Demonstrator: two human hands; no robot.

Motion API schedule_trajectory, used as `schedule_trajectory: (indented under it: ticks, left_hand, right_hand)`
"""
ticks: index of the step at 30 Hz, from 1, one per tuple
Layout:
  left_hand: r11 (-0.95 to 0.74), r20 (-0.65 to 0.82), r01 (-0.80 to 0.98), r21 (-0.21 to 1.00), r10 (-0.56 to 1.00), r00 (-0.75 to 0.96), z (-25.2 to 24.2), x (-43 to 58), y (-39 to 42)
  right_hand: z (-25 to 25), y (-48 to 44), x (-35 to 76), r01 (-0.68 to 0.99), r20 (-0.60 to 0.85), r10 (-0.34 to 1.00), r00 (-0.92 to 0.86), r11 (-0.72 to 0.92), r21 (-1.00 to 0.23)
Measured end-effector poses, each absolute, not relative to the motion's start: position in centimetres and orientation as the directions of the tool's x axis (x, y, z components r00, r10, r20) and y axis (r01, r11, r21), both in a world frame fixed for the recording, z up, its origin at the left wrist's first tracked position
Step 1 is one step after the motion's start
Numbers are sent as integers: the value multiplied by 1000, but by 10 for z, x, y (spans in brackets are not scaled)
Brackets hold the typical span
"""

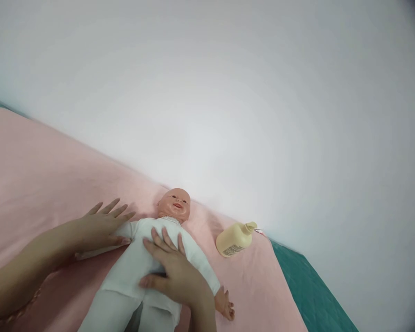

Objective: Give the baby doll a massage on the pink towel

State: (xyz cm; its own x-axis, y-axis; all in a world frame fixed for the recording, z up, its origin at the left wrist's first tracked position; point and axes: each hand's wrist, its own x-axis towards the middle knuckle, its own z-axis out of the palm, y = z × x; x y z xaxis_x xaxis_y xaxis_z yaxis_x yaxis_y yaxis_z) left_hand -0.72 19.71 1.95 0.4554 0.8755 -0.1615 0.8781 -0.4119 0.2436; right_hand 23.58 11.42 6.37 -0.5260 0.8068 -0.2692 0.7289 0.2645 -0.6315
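A baby doll (pixel 131 272) in a white top and trousers lies on its back, head toward the wall. Over the doll's sleeve on the left side of the view rests my left hand (pixel 105 225), its fingers spread and mostly stretched past the arm. My right hand (pixel 171 265) lies on the doll's chest and belly with fingers apart, holding nothing. One bare doll hand shows at the lower right of its body; the other is hidden under my left forearm. The doll's feet are out of view.
A pale yellow pump bottle (pixel 234 240) stands to the right of the doll. Beneath everything spreads a pink cloth (pixel 55 170), with a green quilted cover (pixel 306 281) showing at its right edge. A plain white wall (pixel 228 115) rises directly behind.
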Motion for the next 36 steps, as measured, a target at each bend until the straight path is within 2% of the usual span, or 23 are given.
schedule_trajectory:
  ticks: [3,8,12,15,17,19,21,23,25,28,31,36]
  left_hand:
    - [-393,-109,889,236,898,426,9,-18,207]
    - [-379,-161,900,216,895,416,7,-22,210]
    - [-427,-181,868,254,860,477,23,-13,200]
    - [-443,-221,859,257,838,498,30,-9,196]
    - [-433,-227,863,262,841,491,31,-8,197]
    - [-457,-170,841,291,840,515,31,-8,198]
    - [-538,-41,784,311,816,576,36,-7,196]
    - [-635,197,696,335,770,607,46,-2,187]
    - [-709,451,604,365,701,552,61,4,172]
    - [-777,674,499,384,606,423,81,13,149]
    - [-753,730,494,434,616,298,86,15,139]
    - [-570,626,585,577,769,132,77,2,140]
  right_hand:
    - [66,120,246,751,-300,820,-488,219,-622]
    - [68,122,259,773,-312,857,-410,146,-617]
    - [70,117,264,777,-328,875,-356,83,-623]
    - [77,108,267,811,-382,895,-230,-41,-584]
    - [84,99,270,846,-415,906,-84,-155,-510]
    - [92,87,275,859,-413,908,74,-268,-435]
    - [102,73,281,843,-374,910,178,-337,-419]
    - [111,57,286,821,-317,926,207,-340,-458]
    - [117,42,290,805,-257,944,208,-314,-503]
    - [120,23,293,783,-162,966,202,-259,-566]
    - [120,9,294,744,-59,969,239,-222,-630]
    - [117,-12,306,719,34,967,252,-163,-676]
